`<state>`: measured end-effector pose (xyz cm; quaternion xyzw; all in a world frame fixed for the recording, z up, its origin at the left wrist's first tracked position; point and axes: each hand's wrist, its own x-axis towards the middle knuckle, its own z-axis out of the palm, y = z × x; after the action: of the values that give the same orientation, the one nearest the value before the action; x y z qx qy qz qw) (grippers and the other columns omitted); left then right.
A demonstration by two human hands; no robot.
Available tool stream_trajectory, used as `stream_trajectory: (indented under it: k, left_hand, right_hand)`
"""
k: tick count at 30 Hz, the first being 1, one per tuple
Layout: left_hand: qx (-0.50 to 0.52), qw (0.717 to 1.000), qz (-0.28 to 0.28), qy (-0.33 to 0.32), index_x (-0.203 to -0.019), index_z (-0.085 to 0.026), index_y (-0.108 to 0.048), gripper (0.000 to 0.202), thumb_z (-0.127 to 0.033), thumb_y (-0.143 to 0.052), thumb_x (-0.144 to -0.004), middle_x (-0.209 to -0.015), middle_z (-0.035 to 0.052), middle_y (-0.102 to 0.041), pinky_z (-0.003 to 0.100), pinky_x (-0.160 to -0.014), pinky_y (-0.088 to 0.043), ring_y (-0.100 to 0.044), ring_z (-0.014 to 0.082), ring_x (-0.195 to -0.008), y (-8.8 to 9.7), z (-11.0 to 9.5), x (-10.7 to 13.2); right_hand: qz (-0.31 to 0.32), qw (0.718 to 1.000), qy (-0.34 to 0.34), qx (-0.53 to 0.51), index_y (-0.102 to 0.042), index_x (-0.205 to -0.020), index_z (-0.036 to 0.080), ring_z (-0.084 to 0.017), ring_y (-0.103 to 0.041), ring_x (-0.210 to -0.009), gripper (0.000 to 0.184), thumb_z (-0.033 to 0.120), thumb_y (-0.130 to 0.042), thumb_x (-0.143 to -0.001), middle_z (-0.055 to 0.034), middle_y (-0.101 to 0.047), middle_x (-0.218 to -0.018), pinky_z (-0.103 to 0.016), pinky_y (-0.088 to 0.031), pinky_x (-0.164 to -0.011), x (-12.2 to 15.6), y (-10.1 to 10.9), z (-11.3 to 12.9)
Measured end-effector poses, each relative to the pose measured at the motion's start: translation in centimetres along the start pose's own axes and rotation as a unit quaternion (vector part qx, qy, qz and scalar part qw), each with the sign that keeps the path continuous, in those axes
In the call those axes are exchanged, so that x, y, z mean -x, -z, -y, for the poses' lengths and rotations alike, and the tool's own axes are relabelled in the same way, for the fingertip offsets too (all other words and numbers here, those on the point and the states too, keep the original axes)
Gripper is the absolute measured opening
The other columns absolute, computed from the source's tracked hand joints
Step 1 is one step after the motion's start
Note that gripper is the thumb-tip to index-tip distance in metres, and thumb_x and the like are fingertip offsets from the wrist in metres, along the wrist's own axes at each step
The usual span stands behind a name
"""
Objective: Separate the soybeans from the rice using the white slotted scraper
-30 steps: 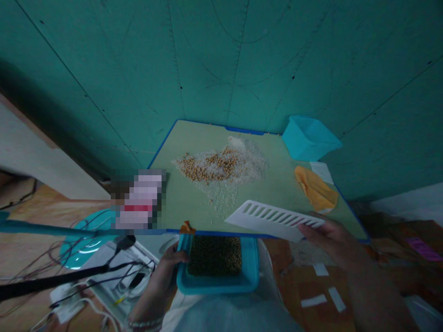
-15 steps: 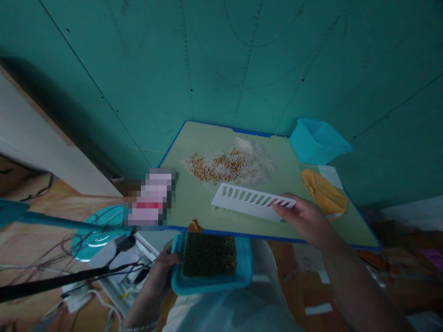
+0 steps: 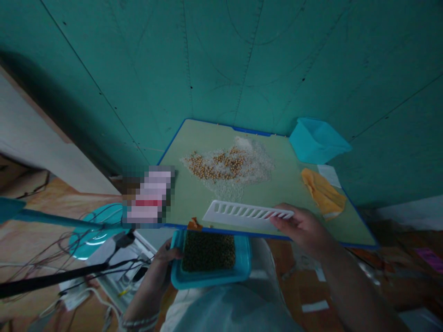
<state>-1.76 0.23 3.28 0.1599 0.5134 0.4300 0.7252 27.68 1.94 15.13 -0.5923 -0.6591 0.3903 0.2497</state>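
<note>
My right hand (image 3: 300,229) grips one end of a white slotted plastic strip (image 3: 238,217), whose long edge lies along the front of the tabletop. Behind the strip spreads a pile of tan beans (image 3: 209,169) mixed with pale, fine grains (image 3: 258,161). A thin trail of the pale grains reaches down toward the strip. With my left hand (image 3: 164,263) I hold the left rim of a blue plastic tub (image 3: 214,280) below the table's front edge. Inside the tub are small dark green grains or beans (image 3: 207,251), filling most of it.
The small table (image 3: 180,193) has a blue rim and stands against a green wall. On its right are a blue bin (image 3: 316,140), a yellow cloth (image 3: 323,193) and a white paper. A brown scrap (image 3: 194,224) lies at the front edge. Cables (image 3: 100,240) run at left.
My right hand has drawn the strip toward the front edge, leaving pale grains thinly spread behind it. My left hand keeps the tub in nearly the same place.
</note>
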Motion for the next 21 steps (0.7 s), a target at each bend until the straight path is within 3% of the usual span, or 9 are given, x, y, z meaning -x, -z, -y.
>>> stream_trajectory:
  k: [5,11,17,21]
  left_hand:
    - [0.01,1.0,0.022,-0.005,-0.079,-0.017,-0.07,0.037,-0.003,-0.057,-0.047,-0.058,0.001,-0.072,0.029,-0.051,-0.049,-0.067,0.0236,-0.06,0.5,0.4,-0.3]
    - [-0.015,1.0,0.017,0.003,-0.076,-0.017,-0.069,0.032,-0.007,-0.058,-0.048,-0.053,0.0008,-0.07,0.026,-0.039,-0.043,-0.064,0.0213,-0.047,0.5,0.5,-0.5]
    - [-0.018,1.0,0.016,0.004,-0.069,-0.016,-0.068,0.027,-0.008,-0.058,-0.045,-0.053,0.0028,-0.071,0.026,-0.037,-0.042,-0.064,0.0229,-0.048,-0.5,0.0,-0.1]
    - [-0.016,1.0,0.004,0.008,-0.07,-0.017,-0.069,0.03,-0.006,-0.057,-0.045,-0.055,0.0014,-0.071,0.026,-0.039,-0.042,-0.065,0.0227,-0.05,-0.2,0.2,0.0]
  right_hand:
    - [0.032,0.999,-0.011,-0.037,-0.068,-0.083,0.018,-0.016,-0.058,-0.067,0.029,0.043,-0.053,-0.081,-0.0023,-0.064,-0.072,-0.024,-0.045,-0.06,0.9,0.0,-1.0]
    - [-0.065,0.994,-0.046,-0.075,-0.067,-0.083,0.019,-0.016,-0.059,-0.069,0.026,0.041,-0.054,-0.08,-0.0017,-0.065,-0.073,-0.023,-0.046,-0.062,1.1,0.0,-1.8]
    - [0.003,0.999,-0.032,-0.03,-0.068,-0.081,0.019,-0.016,-0.058,-0.069,0.026,0.042,-0.055,-0.081,-0.0015,-0.065,-0.072,-0.023,-0.046,-0.061,1.6,0.3,-1.5]
    - [-0.042,0.997,-0.041,-0.04,-0.067,-0.079,0.019,-0.017,-0.059,-0.07,0.026,0.042,-0.054,-0.08,-0.0019,-0.065,-0.072,-0.024,-0.047,-0.063,2.1,0.4,-1.1]
